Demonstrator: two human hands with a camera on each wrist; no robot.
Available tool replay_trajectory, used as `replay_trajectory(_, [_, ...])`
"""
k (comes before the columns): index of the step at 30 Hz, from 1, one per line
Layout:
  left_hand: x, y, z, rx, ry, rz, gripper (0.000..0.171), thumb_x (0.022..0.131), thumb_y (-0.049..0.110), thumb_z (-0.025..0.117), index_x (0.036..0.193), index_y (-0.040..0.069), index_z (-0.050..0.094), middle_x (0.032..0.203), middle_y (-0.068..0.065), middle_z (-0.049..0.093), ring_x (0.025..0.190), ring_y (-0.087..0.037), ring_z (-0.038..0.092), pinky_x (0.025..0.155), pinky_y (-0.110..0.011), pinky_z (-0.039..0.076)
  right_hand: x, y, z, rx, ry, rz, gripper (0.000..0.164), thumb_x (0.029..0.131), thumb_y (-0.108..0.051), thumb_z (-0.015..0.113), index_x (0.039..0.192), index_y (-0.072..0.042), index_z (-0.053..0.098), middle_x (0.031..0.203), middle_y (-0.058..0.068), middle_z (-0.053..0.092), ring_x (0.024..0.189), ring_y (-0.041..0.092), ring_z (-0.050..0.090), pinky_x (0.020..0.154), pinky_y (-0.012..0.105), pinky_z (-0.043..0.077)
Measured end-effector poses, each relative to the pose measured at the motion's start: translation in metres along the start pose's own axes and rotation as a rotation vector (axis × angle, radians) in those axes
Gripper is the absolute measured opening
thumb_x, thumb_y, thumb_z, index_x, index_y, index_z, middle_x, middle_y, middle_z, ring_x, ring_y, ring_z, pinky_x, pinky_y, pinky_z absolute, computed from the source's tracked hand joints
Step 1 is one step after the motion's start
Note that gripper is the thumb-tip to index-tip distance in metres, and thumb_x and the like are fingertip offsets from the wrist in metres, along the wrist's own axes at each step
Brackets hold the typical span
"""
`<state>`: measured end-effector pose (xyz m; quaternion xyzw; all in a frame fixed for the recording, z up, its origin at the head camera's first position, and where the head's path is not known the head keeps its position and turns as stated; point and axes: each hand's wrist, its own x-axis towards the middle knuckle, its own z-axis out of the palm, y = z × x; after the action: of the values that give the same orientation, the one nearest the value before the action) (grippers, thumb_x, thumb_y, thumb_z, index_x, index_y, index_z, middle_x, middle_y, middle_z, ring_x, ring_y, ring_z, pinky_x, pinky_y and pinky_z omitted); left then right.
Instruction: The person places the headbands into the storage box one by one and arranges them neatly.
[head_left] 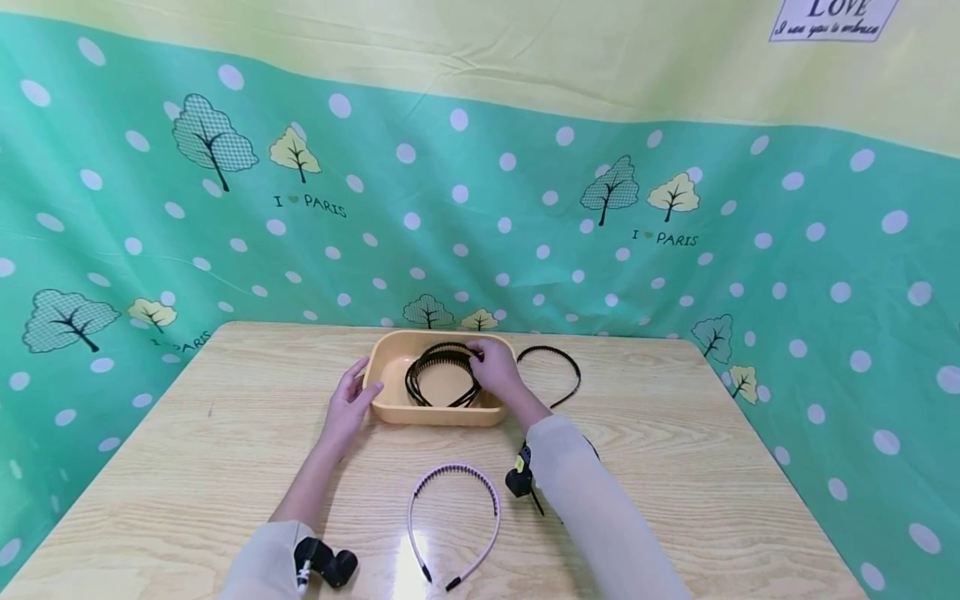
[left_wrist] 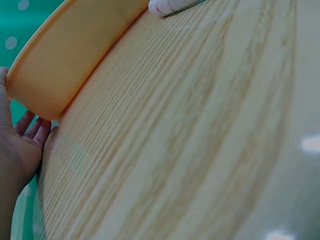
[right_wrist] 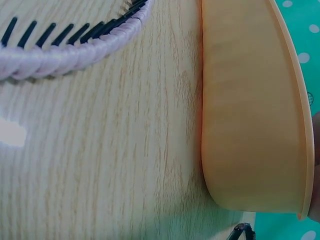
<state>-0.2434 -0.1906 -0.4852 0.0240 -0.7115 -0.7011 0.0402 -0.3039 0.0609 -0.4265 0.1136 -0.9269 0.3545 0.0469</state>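
Observation:
An orange-yellow plastic bin (head_left: 438,416) stands near the table's far edge. Several black headbands with comb teeth (head_left: 444,358) lie inside, overlapping in a loop. My left hand (head_left: 349,403) grips the bin's left end, thumb at the rim and fingers spread along the outer wall, as the left wrist view shows on the bin (left_wrist: 55,60). Reaching over the right side, my right hand (head_left: 495,367) pinches a black headband at the loop's right edge; its fingertips are partly hidden. In the right wrist view, the bin wall (right_wrist: 255,110) covers most of that hand.
A lilac headband (head_left: 453,467) with dark teeth and black tips lies in front of the bin. Another black headband (head_left: 578,379) lies to the bin's right. Parts of a thin black item show beneath my right sleeve (head_left: 592,500). A dotted green curtain (head_left: 480,225) hangs behind the table.

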Motion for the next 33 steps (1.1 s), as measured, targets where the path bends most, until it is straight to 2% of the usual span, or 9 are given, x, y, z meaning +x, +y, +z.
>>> replay_trajectory(5, [0.0,0.001,0.0,0.01,-0.009,-0.018,0.06,0.094,0.024,0.057,0.147,0.022,0.029,0.148,-0.015,0.036,0.121,-0.016,0.041,0.083,-0.004,0.042,0.0,0.001,0.0,0.018,0.004,0.021,0.032,0.092,-0.011,0.056,0.123,-0.005,0.059,0.125,0.011,0.061,0.104,0.023,0.061,0.094,0.036,0.05])
replay_trajectory(10, [-0.001,0.001,-0.001,-0.006,-0.017,-0.039,0.06,0.094,0.023,0.056,0.147,0.023,0.028,0.15,-0.014,0.033,0.125,-0.019,0.038,0.082,-0.004,0.042,-0.001,0.0,0.0,0.042,0.003,0.031,0.033,0.092,-0.011,0.056,0.124,-0.005,0.059,0.125,0.011,0.061,0.096,0.021,0.062,0.09,0.035,0.052])
replay_trajectory(14, [-0.001,0.0,-0.001,-0.02,-0.017,-0.039,0.06,0.094,0.02,0.056,0.147,0.024,0.029,0.15,-0.014,0.033,0.126,-0.02,0.038,0.082,-0.004,0.042,-0.001,0.0,0.0,0.05,0.005,0.037,0.032,0.092,-0.014,0.056,0.123,-0.007,0.059,0.123,0.01,0.062,0.081,0.015,0.06,0.08,0.029,0.053])
replay_trajectory(17, [-0.001,0.0,-0.001,-0.009,-0.018,-0.031,0.06,0.095,0.021,0.056,0.147,0.023,0.028,0.15,-0.015,0.032,0.126,-0.021,0.038,0.083,-0.003,0.042,-0.001,0.0,-0.002,0.066,0.003,0.052,0.032,0.093,-0.017,0.056,0.124,-0.009,0.059,0.124,0.008,0.061,0.066,0.017,0.055,0.067,0.029,0.052])
replay_trajectory(20, [-0.002,0.002,0.0,-0.005,-0.021,-0.018,0.06,0.094,0.023,0.056,0.147,0.021,0.028,0.149,-0.016,0.033,0.126,-0.022,0.039,0.083,-0.003,0.042,-0.001,-0.001,-0.004,0.091,0.01,0.066,0.032,0.093,-0.018,0.056,0.124,-0.011,0.059,0.123,0.008,0.06,0.075,0.018,0.057,0.069,0.03,0.053])
replay_trajectory(24, [-0.011,0.015,0.001,-0.018,-0.03,-0.028,0.06,0.095,0.018,0.055,0.148,0.018,0.027,0.149,-0.018,0.032,0.129,-0.024,0.038,0.081,-0.002,0.042,-0.001,0.0,-0.008,0.126,0.027,0.084,0.032,0.092,-0.019,0.057,0.123,-0.012,0.059,0.119,0.007,0.061,0.102,0.021,0.058,0.083,0.031,0.054])
replay_trajectory(27, [-0.012,0.017,0.002,-0.026,-0.032,-0.038,0.06,0.095,0.016,0.055,0.148,0.017,0.027,0.15,-0.018,0.032,0.129,-0.024,0.037,0.081,-0.002,0.041,-0.001,0.002,-0.012,0.131,0.041,0.082,0.031,0.092,-0.019,0.058,0.122,-0.013,0.06,0.118,0.007,0.061,0.103,0.022,0.058,0.081,0.031,0.054])
replay_trajectory(33, [-0.004,0.001,0.001,-0.006,-0.016,0.004,0.059,0.095,0.02,0.056,0.147,0.02,0.028,0.149,-0.016,0.033,0.13,-0.024,0.038,0.083,-0.002,0.041,0.001,0.005,-0.021,0.148,0.078,0.039,0.03,0.092,-0.021,0.058,0.119,-0.008,0.061,0.113,0.009,0.061,0.099,0.023,0.059,0.078,0.031,0.054])
